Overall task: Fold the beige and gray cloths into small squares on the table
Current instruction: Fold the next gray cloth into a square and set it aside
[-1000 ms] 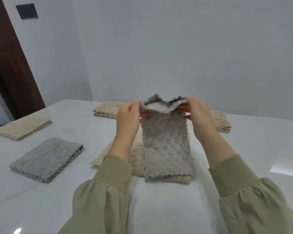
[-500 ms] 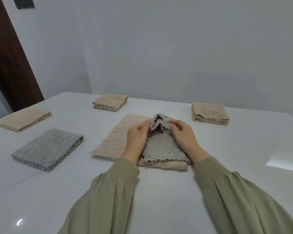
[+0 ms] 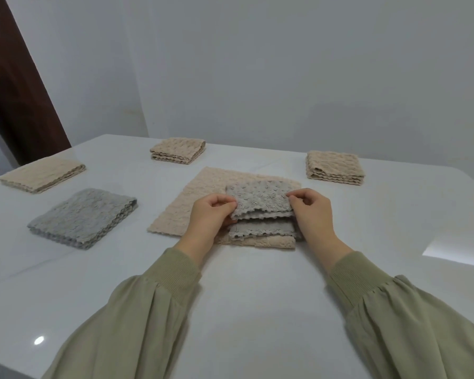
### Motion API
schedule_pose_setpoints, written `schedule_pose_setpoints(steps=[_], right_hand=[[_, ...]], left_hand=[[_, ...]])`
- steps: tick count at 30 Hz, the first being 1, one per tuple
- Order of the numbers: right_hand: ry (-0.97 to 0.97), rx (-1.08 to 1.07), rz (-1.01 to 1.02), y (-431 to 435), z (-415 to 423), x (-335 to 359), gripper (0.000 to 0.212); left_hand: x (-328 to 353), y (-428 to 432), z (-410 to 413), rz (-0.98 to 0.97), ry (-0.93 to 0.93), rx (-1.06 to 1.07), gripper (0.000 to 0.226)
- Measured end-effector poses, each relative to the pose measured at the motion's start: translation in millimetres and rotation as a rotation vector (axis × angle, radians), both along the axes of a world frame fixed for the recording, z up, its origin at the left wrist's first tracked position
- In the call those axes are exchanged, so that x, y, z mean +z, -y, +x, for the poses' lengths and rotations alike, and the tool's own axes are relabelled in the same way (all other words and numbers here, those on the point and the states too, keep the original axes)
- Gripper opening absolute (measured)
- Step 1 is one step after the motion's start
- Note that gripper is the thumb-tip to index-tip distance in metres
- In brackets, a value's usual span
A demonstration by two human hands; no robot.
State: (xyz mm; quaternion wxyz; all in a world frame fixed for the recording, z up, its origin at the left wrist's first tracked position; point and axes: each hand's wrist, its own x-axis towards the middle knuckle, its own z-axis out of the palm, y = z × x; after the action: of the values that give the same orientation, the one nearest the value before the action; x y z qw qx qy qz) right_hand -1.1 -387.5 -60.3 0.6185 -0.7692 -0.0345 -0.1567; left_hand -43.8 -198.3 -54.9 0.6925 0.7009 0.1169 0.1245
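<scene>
Looks soft, light and floppy, that gray cloth (image 3: 260,199), so probably best pinched at the flap's side edges, like left hand (image 3: 208,217) and right hand (image 3: 312,214) now, fingers curled on it.

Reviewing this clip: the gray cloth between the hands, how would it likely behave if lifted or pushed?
Likely floppy: the gray cloth bends over itself where the left hand and right hand pinch its top layer. Probably light, since fingertip pinches alone hold the raised flap. Pushed, it may drag on the textured beige cloth beneath rather than slide.
</scene>
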Motion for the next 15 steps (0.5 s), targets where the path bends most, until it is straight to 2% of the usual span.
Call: schedule_pose_setpoints(steps=[5, 10, 15], right_hand=[[0.005, 0.011, -0.049, 3.0, -15.0, -2.4, 0.017], [-0.042, 0.008, -0.108, 7.2, -20.0, -5.9, 0.024], [-0.073, 0.02, -0.294, 8.1, -20.5, -8.1, 0.02]], left_hand=[[4.9, -4.0, -13.9, -0.034, -0.074, -0.043, 0.01], [3.8, -4.0, -25.2, 0.242, -0.065, -0.074, 0.008], [-3.3, -3.7, -24.7, 0.491, -0.015, -0.061, 0.013]])
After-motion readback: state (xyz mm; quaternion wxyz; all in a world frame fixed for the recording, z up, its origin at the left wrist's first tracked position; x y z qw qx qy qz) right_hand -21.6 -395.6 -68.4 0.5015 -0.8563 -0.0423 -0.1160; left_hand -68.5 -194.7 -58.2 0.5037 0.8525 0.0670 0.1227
